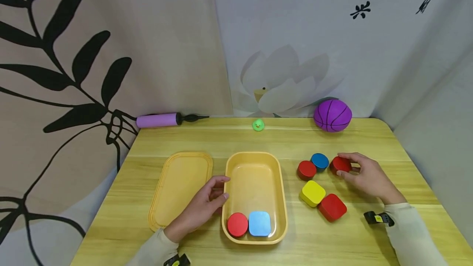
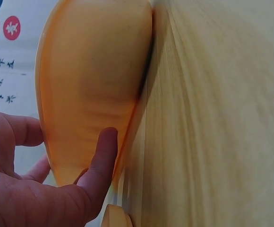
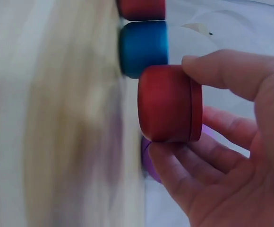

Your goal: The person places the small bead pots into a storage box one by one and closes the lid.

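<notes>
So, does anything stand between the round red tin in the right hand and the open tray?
Yes, at table level: the blue tin and another round red tin stand between the held red tin and the tray. Above them, nothing visible blocks the way.

Purple hand pump [image 1: 158,120] out left, green duck-faced toy [image 1: 258,124] centre, purple basketball [image 1: 332,115] right, pale lotus print [image 1: 284,79] behind!

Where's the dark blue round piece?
In the head view, the dark blue piece sits right of the tray, between a loose red piece and the red piece in the right hand.
</notes>
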The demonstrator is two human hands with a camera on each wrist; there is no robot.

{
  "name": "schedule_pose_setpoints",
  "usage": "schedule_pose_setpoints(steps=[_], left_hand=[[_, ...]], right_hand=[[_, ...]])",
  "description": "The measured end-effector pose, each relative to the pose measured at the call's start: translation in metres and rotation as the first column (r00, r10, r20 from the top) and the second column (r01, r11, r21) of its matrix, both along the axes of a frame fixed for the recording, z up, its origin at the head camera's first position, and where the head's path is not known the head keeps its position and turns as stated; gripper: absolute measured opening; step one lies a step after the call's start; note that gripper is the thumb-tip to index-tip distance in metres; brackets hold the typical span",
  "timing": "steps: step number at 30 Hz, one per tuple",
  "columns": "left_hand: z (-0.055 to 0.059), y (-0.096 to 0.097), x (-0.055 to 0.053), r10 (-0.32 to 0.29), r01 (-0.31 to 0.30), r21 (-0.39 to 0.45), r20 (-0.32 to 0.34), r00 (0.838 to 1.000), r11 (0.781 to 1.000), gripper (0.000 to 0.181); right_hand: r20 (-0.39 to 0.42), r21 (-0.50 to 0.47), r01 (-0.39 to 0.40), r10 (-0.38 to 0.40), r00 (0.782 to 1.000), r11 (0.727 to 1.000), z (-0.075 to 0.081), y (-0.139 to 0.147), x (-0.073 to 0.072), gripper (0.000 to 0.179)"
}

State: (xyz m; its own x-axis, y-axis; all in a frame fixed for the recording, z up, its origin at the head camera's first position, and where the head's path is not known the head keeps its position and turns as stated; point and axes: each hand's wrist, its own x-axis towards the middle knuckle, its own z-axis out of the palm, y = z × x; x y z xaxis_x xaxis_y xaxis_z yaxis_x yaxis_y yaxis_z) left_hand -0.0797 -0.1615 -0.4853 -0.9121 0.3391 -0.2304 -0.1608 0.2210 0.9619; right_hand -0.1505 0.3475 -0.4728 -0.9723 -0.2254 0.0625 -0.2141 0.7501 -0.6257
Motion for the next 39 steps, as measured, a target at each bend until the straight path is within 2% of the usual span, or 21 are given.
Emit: schedule_pose_setpoints(steps=[9,20,29,35,39], left_hand=[[-0.002,-0.001,0.001,-0.002,0.002,0.008,0.002,1.0,1.0,0.049],[-0.001,-0.001,0.001,0.002,-0.003,0.018,0.01,1.0,1.0,0.047],[0.001,0.0,0.001,0.008,-0.008,-0.002,0.005,1.0,1.0,0.047],[0.002,0.0,0.001,0.008,-0.008,0.002,0.008,1.0,1.0,0.047],[0.002,0.0,0.0,0.008,-0.008,0.002,0.007,1.0,1.0,0.047]], right_hand=[[-0.073,0.012,-0.016,0.017,0.997,1.0,0.013,-0.009,0.002,0.06],[-0.179,-0.005,-0.072,0.069,0.981,0.997,0.032,-0.042,0.005,0.057],[-0.261,0.014,-0.154,0.152,0.953,0.988,0.042,-0.074,0.004,0.052],[-0.229,-0.021,-0.231,0.221,0.948,0.973,0.045,-0.103,0.007,0.051],[-0.246,-0.054,-0.298,0.277,0.929,0.953,0.046,-0.122,0.005,0.052]])
